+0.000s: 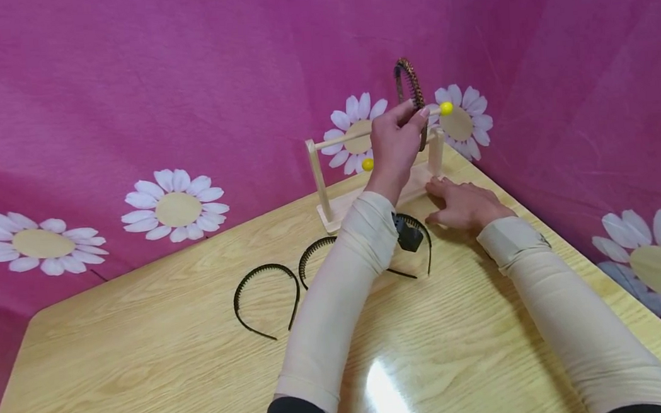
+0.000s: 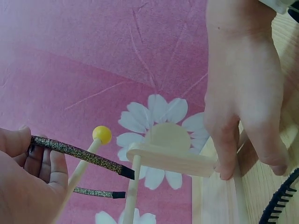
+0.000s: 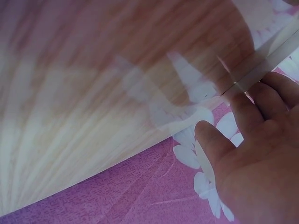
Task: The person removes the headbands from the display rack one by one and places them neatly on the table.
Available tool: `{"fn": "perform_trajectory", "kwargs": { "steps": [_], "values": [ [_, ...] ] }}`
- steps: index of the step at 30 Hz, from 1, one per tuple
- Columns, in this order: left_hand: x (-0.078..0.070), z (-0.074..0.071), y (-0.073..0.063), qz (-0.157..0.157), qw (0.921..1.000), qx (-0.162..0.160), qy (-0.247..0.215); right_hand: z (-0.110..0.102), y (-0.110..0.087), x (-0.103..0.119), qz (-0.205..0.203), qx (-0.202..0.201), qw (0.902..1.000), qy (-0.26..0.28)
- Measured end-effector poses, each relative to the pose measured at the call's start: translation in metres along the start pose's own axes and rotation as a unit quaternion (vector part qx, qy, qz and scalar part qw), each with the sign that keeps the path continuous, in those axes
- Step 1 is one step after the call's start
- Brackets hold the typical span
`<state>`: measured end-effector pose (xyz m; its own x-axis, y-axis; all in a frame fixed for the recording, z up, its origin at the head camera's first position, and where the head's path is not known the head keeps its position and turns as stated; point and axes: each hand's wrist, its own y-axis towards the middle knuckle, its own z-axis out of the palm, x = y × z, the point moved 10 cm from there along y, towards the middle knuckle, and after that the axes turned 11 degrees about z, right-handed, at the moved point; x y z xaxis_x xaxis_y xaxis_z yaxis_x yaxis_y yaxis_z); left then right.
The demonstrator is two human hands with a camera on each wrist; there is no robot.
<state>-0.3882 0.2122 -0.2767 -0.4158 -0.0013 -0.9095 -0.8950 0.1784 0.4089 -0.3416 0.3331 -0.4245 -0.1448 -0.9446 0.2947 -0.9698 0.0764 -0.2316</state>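
My left hand [image 1: 393,149] pinches a glittery gold-and-black toothed headband [image 1: 409,75] between thumb and fingers. It holds the band upright at the far right of a pale wooden stand [image 1: 319,182], next to a rod tipped with a yellow ball [image 1: 446,108]. In the left wrist view the headband [image 2: 88,157] has both dark tips pointing toward the stand's crossbar [image 2: 132,191]. My right hand [image 1: 467,206] lies low by the right end of the stand's base, its fingertips touching the base, as the left wrist view shows. The right hand [image 3: 261,149] grips nothing.
Dark toothed headbands lie on the wooden table: one at left [image 1: 263,267], another [image 1: 306,256] partly behind my left forearm, a third [image 1: 425,233] before the stand. A second yellow ball [image 1: 368,164] shows left of my left wrist. Pink flowered cloth [image 1: 243,79] hangs behind.
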Motion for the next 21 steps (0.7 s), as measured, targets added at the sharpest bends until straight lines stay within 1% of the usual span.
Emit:
{"fn": "perform_trajectory", "kwargs": {
  "steps": [3, 6, 10, 16, 18, 21],
  "values": [
    [-0.001, -0.003, -0.001, 0.000, 0.9999, -0.008, -0.007, 0.000, 0.000, 0.000, -0.002, -0.001, 1.0000, -0.001],
    [-0.004, -0.006, 0.000, 0.010, 0.9998, -0.012, -0.016, 0.000, 0.000, 0.000, -0.003, 0.001, 1.0000, 0.000],
    [-0.011, -0.007, 0.002, 0.028, 0.9995, -0.007, -0.016, -0.001, 0.000, 0.000, -0.003, -0.002, 1.0000, 0.000],
    [-0.018, -0.010, 0.002, 0.037, 0.9992, -0.004, -0.012, 0.000, 0.000, 0.000, -0.004, -0.003, 1.0000, -0.001],
    [-0.020, -0.013, 0.003, 0.041, 0.9990, -0.005, -0.018, 0.000, -0.001, 0.001, -0.004, -0.002, 1.0000, -0.003],
    [-0.024, -0.016, 0.004, 0.047, 0.9979, -0.008, -0.044, 0.000, -0.001, 0.001, -0.004, -0.002, 0.9999, -0.009]
  ]
}}
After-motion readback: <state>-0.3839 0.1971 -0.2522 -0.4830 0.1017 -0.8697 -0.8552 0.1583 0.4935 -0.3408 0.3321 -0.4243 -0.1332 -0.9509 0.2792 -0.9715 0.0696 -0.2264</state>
